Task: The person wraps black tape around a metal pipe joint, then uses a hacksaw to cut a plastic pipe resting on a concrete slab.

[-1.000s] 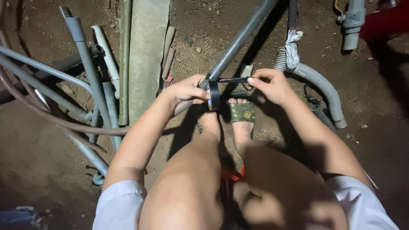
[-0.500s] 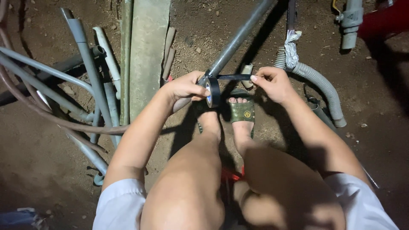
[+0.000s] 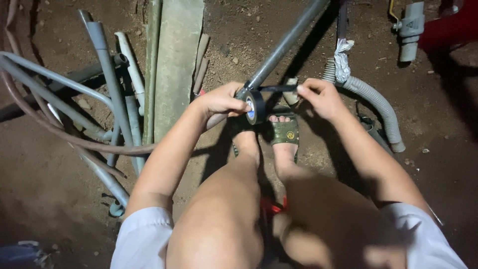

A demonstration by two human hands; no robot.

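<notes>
My left hand (image 3: 220,101) grips a roll of black tape (image 3: 255,106) at the near end of a long grey pipe (image 3: 286,44) that slants away to the upper right. A strip of tape (image 3: 277,88) runs from the roll to my right hand (image 3: 321,97), which pinches its free end, pulled taut. Both hands hover above my bare knees and my sandalled feet (image 3: 285,130) on the dirt ground.
Several grey pipes (image 3: 107,69) and a brown hose (image 3: 59,134) lie tangled at the left beside a flat plank (image 3: 174,65). A corrugated grey hose (image 3: 378,107) curves at the right. A grey valve fitting (image 3: 411,30) and a red object (image 3: 450,30) sit at the top right.
The tape roll and both hands have shifted slightly upward along the pipe end. The strip between the roll and my right hand stays stretched.
</notes>
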